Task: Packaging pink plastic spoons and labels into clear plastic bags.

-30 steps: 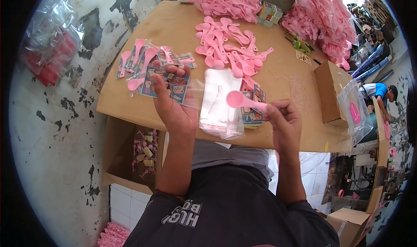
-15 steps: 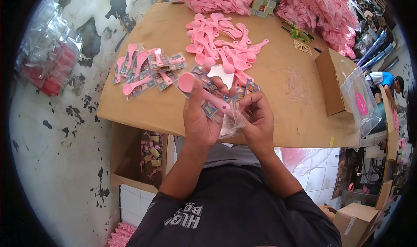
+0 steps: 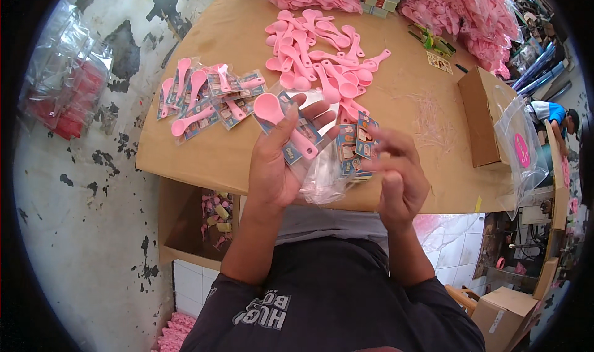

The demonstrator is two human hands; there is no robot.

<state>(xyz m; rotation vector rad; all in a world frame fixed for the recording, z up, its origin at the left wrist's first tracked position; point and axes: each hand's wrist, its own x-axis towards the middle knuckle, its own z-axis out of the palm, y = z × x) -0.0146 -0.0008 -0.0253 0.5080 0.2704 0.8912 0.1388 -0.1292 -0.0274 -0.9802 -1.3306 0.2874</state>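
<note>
In my left hand point(image 3: 272, 172) is a pink measuring spoon point(image 3: 268, 108) lying over a blue printed card point(image 3: 292, 154), gripped between thumb and fingers. Whether the spoon and card sit inside a clear sleeve, I cannot tell. Clear plastic bags point(image 3: 325, 179) lie beside that hand at the table's near edge. My right hand point(image 3: 405, 182) is raised just right of a stack of printed cards point(image 3: 348, 146); its fingers are apart, partly blurred, with nothing seen in them. Ahead lies a heap of loose pink spoons point(image 3: 339, 73). Several packed spoons with cards point(image 3: 207, 95) are grouped at the left.
Large bags of pink spoons point(image 3: 458, 12) stand at the back. A cardboard box point(image 3: 482, 117) with a clear bag point(image 3: 516, 141) is on the right edge. An open carton point(image 3: 179, 222) sits below the table at left. A co-worker point(image 3: 550, 114) bends at far right.
My right hand has let go of the clear plastic near the spoon's handle and moved right, fingers spreading. My left hand keeps the spoon and card, shifted slightly left.
</note>
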